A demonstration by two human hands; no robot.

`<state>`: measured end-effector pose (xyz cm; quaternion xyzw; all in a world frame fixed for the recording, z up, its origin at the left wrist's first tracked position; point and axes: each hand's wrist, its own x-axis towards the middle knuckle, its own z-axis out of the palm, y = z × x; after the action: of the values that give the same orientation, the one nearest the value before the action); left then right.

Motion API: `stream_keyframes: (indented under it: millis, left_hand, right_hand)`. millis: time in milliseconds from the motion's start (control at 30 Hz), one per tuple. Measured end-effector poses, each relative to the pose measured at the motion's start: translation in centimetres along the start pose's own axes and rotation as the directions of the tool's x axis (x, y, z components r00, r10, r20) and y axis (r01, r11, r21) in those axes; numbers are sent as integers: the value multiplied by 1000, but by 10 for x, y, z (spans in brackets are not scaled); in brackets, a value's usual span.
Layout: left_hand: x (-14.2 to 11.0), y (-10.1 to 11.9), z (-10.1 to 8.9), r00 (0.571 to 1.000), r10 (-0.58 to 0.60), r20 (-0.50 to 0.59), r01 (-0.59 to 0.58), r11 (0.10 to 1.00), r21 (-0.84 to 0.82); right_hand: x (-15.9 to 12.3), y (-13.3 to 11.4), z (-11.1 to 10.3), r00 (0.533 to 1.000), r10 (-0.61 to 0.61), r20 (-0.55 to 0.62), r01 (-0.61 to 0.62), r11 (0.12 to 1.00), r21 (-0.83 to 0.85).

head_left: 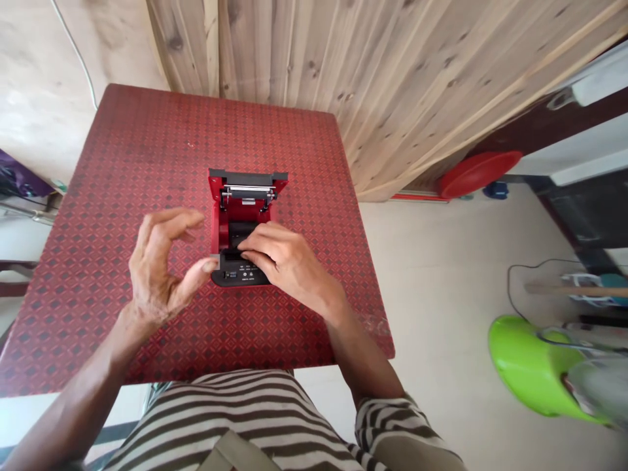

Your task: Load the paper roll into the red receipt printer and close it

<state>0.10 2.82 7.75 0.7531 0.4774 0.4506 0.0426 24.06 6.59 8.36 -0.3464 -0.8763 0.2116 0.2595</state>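
A small red and black label printer (243,276) sits on the table with its lid (249,180) raised at the back. A metal bar and a dark roller show along the inside of the lid. My right hand (292,258) reaches in from the right, its fingers pressed together at the front edge of the inner bay; what they grip, if anything, is hidden. My left hand (161,265) is held at the printer's left side, fingers spread and curved, holding nothing. Its thumb tip is by the printer's front left corner; I cannot tell whether it touches.
The table (147,150) has a red patterned top and stands against a wooden plank wall (294,52). On the floor to the right are a red basin (478,173) and a bright green plastic object (524,373), with a cable (510,288) running near it.
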Motion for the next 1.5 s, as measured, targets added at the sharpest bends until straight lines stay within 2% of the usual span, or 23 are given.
stream_keyframes:
  millis: [133, 233, 300, 433, 533, 733, 900, 1033, 1200, 1367, 1500]
  left_hand:
    - [50, -11, 14, 996, 88, -15, -87, 995, 55]
    - [75, -23, 31, 996, 51, 78, -52, 998, 20]
    - [79, -27, 38, 987, 19, 163, -19, 1000, -1]
    - [57, -23, 34, 974, 21, 225, -16, 1000, -23]
    - [31, -19, 25, 954, 89, 286, -79, 996, -47]
    - [-5, -27, 22, 905, 281, 319, -263, 960, -97]
    - [-10, -30, 28, 909, 309, 279, -299, 951, -76]
    - [-9, -29, 28, 897, 333, 292, -342, 939, -21]
    - [-8, -29, 27, 874, 371, 313, -394, 919, 12]
    - [-9, -29, 29, 880, 366, 303, -378, 926, -19]
    - [-12, -24, 23, 920, 264, 289, -255, 964, -70]
  right_hand:
    - [-13, -7, 5, 996, 10, -91, -19, 995, -95]
    - [-23, -11, 10, 992, -19, -128, -7, 979, -206]
    - [-27, -12, 13, 987, -62, -146, 19, 961, -276]
    - [-34, -15, 15, 971, -174, -166, 89, 902, -423]
    - [-37, -17, 14, 956, -244, -165, 131, 854, -503]
    - [-40, -16, 17, 963, -218, -156, 121, 873, -472]
    - [-41, -14, 20, 953, -223, -204, 108, 882, -459]
    - [-41, -13, 19, 959, -196, -205, 97, 906, -412]
    - [-40, -9, 18, 911, -222, -347, 109, 942, -316]
    - [-42, 1, 8, 889, -126, -440, 37, 978, -206]
    - [-47, 35, 4, 845, 81, -529, -105, 994, -15]
